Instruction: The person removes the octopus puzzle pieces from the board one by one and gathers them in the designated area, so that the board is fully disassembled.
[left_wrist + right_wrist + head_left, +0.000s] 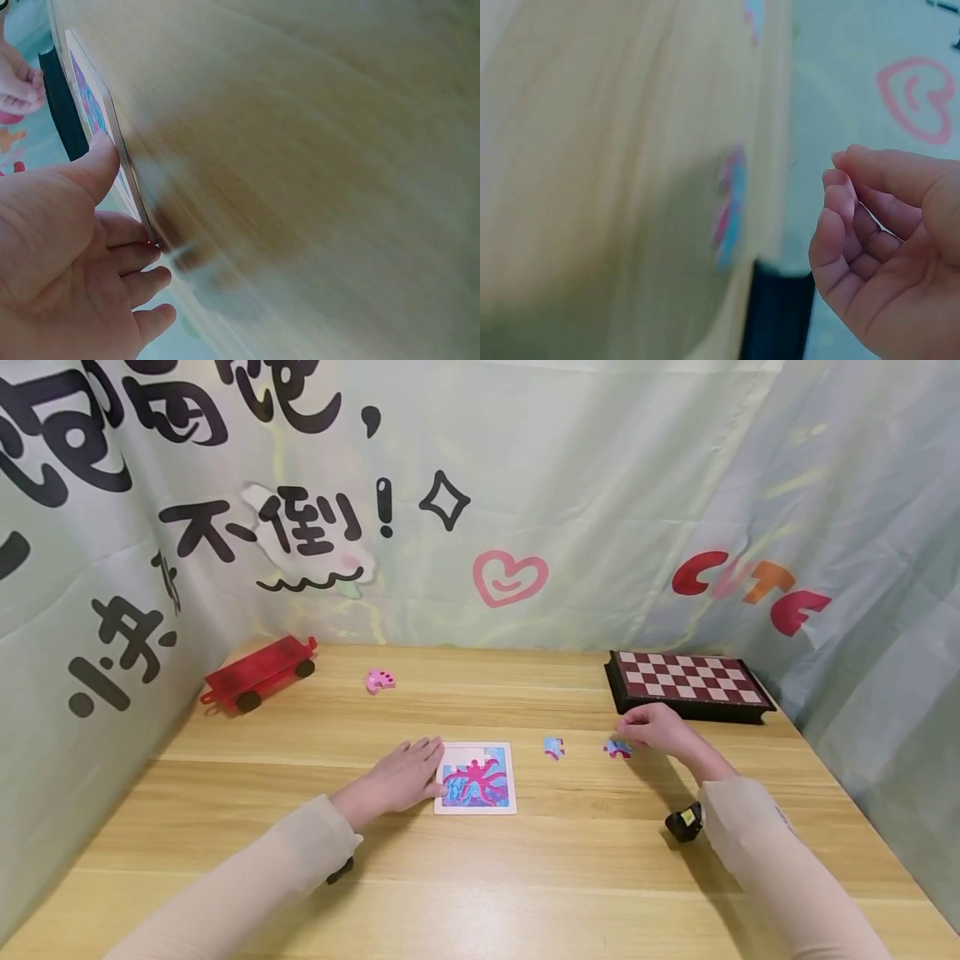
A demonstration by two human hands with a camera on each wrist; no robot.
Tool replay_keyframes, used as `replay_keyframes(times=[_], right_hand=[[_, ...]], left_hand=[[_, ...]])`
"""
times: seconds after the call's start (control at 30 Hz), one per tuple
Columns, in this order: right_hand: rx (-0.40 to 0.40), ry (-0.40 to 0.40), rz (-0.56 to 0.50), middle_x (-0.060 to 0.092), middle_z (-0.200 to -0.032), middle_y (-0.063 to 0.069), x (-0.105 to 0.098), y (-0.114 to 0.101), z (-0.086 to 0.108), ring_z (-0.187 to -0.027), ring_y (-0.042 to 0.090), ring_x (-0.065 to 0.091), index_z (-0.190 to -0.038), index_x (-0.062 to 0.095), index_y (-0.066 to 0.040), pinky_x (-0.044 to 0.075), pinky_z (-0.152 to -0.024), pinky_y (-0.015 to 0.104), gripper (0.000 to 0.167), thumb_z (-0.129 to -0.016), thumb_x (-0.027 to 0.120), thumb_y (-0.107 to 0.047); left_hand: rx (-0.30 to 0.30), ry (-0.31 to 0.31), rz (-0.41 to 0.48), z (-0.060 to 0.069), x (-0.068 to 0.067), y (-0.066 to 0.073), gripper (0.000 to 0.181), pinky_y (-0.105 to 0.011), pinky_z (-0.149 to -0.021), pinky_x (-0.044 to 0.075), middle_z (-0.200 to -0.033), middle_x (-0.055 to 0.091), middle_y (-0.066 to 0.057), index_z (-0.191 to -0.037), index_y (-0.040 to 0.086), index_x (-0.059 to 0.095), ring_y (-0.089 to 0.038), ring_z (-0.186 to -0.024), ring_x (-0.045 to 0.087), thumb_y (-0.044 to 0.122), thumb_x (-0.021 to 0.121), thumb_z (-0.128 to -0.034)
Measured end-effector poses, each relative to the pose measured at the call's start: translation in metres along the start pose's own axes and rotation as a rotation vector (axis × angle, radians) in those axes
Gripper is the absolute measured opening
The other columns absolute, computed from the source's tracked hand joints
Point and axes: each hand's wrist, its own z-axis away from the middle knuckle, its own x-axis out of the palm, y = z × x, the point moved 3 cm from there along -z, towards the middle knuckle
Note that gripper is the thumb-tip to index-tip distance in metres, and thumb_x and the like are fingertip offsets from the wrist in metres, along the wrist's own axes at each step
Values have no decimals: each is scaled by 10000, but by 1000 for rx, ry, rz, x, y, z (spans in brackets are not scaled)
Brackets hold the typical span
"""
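Note:
A jigsaw puzzle board (476, 811) with a pale rim and a red octopus picture lies on the table; part of its upper area shows bare backing. At its left edge rests my left hand (397, 777), fingers extended, the thumb (103, 161) lying on the rim. My right hand (656, 729) hovers over blue and red puzzle pieces (618, 749), its fingers loosely bent and the thumb near the index fingertip; nothing shows between them. I cannot tell whether this is one piece or more. Another puzzle piece (553, 747) lies between them and the board.
A folded chessboard box (690, 681) stands at the back right, just beyond my right hand. At the back left sits a red toy wagon (262, 672), with a small pink spotted object (380, 680) to its right. A printed curtain (570, 510) hangs behind the table.

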Motion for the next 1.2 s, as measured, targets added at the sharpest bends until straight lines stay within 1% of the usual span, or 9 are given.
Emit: replay_keyframes(times=[0.1,0.2,0.27,0.33,0.43,0.57,0.8,1.03,1.2], right_hand=[[-59,-5,-5,519,-641,101,4,-17,-2,-576,196,437,-1060,609,97,386,-549,308,270,-927,558,-133],[-114,-8,-6,587,-774,155,13,-37,-6,-660,240,494,-1072,617,74,443,-608,352,270,-923,570,-146],[-149,-22,-11,608,-842,162,24,-50,-9,-706,254,520,-1073,622,62,470,-643,391,263,-919,574,-146],[-184,-42,-18,613,-861,132,37,-64,-12,-722,244,526,-1061,626,57,479,-648,407,241,-915,577,-129],[-223,-76,-21,606,-840,84,57,-81,-17,-692,211,513,-1033,628,62,471,-594,354,200,-902,580,-82],[-266,-111,-21,605,-832,48,79,-96,-22,-637,159,498,-1001,636,55,436,-525,268,159,-876,605,-38],[-313,-180,22,599,-830,0,111,-111,-26,-740,139,548,-966,650,-7,479,-647,252,124,-848,647,-42],[-354,-231,27,580,-777,-6,131,-116,-28,-720,133,533,-925,655,-12,476,-636,240,98,-827,662,-9],[-344,-237,60,547,-708,-18,137,-116,-30,-666,112,484,-864,654,-38,427,-601,221,67,-810,682,-9]], left_hand=[[-4,2,0,0,0,0,696,-465,-1073,191,-1465,261,-178,-1394,-57,319,-320,-1336,237,424,497,-924],[-6,1,-4,0,1,0,699,-462,-1074,191,-1467,257,-175,-1397,-53,316,-316,-1338,234,428,495,-923],[-9,-2,-3,0,1,-1,700,-460,-1075,188,-1469,254,-173,-1399,-52,312,-313,-1340,230,429,493,-923],[-13,-3,3,0,2,-1,700,-461,-1076,185,-1469,254,-174,-1398,-53,313,-314,-1341,227,427,496,-923],[-18,-2,13,-1,2,-1,698,-462,-1076,182,-1468,255,-173,-1397,-52,316,-315,-1341,224,423,502,-921],[-13,3,3,-1,3,-2,696,-461,-1074,190,-1464,264,-176,-1395,-53,322,-314,-1339,233,427,499,-922],[-12,4,14,-1,2,-1,693,-459,-1076,185,-1466,259,-176,-1397,-54,316,-312,-1341,228,418,499,-924],[-9,3,12,0,1,-1,688,-458,-1075,189,-1464,262,-177,-1395,-55,318,-313,-1339,232,417,495,-927],[-13,2,23,-1,2,-2,693,-461,-1075,186,-1466,259,-177,-1395,-56,317,-316,-1340,229,417,500,-924]])
